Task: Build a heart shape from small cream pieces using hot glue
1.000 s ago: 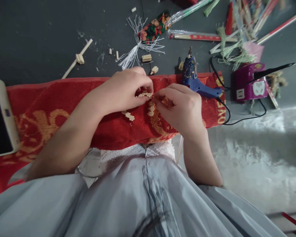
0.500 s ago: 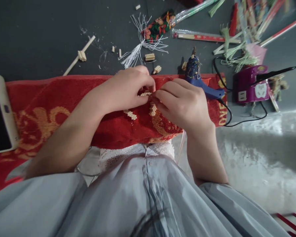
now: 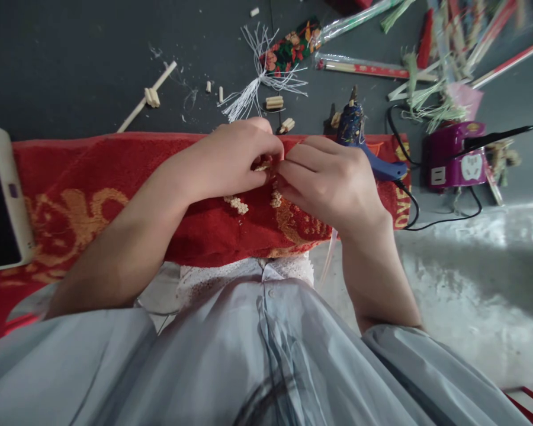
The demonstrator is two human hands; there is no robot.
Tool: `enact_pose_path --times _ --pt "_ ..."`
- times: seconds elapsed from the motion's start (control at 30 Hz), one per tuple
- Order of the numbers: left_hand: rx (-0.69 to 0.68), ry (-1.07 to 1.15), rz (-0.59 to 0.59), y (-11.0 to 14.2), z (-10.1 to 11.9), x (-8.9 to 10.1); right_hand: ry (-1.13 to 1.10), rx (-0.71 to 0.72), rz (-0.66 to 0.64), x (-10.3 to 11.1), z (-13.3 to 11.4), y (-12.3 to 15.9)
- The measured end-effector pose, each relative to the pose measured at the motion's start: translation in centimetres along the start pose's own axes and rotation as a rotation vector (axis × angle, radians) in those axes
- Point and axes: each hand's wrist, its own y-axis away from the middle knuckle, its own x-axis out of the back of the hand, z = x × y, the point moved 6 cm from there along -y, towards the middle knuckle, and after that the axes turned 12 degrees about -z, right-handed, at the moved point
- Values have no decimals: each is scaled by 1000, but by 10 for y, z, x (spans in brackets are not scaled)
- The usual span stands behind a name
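Note:
My left hand (image 3: pixel 231 157) and my right hand (image 3: pixel 328 180) meet fingertip to fingertip over a red towel (image 3: pixel 115 195) with gold patterns. Both are closed in a pinch on a small bundle of short pale wooden sticks (image 3: pixel 263 167). Two more glued stick bundles lie on the towel just below, one (image 3: pixel 237 204) under my left hand and one (image 3: pixel 275 198) under my right fingers. A blue glue gun (image 3: pixel 359 139) rests on the towel's far edge, right behind my right hand.
A phone (image 3: pixel 2 198) lies at the left on the towel. On the dark table beyond are a long wooden stick (image 3: pixel 146 97), cut stick pieces (image 3: pixel 274 102), white threads (image 3: pixel 253 89), a flowered cloth strip (image 3: pixel 293 50), wrapped chopsticks (image 3: pixel 364 67) and a purple power strip (image 3: pixel 455 157) with black cord.
My right hand has crept a little left and closed tighter against my left fingers, covering more of the stick bundle. The view has shifted slightly.

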Motion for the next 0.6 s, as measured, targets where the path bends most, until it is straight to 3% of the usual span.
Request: enact_pose_path --times 0.13,0.33,0.6 --pt "8 8 3 1 1 1 -26 -4 40 1 2 0" --pt "8 36 0 1 0 0 -236 25 174 4 14 7" --pt "27 77 10 2 -2 0 -285 43 105 0 12 11"
